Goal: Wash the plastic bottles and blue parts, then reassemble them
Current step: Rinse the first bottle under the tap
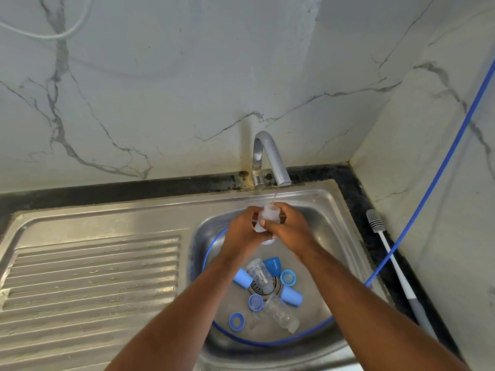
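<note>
Both hands meet under the tap (pixel 270 159), above the back of the sink basin (pixel 325 210). The left hand (pixel 242 230) and the right hand (pixel 292 226) each have their fingers curled around one translucent piece (pixel 268 213), with the right thumb pressed across its front. A thin stream of water (pixel 275 195) falls from the spout onto its top. Fingers cover most of the piece, so it may be a soft teat or a small clear cup; I cannot tell which.

Below the wrists, the other parts lie on the basin floor. A clear bottle (pixel 259 274) lies on its side over the drain (pixel 263 290). A second clear bottle (pixel 281 313) lies on its side nearer the person. A dark blue cap (pixel 272 265) touches the first bottle. A pale blue sleeve (pixel 242 281) lies left of the drain and another pale sleeve (pixel 292 295) right of it. Three blue rings are scattered among them: an upper ring (pixel 288 277), a middle ring (pixel 255 302) and a near ring (pixel 236 321).

A blue hose (pixel 442 162) runs down along the right wall and loops round the basin floor (encircling all the loose parts). A bottle brush (pixel 375 220) lies on the dark counter (pixel 359 199) right of the sink, bristles toward the back wall. A ribbed drainboard (pixel 93 277) lies to the left.
</note>
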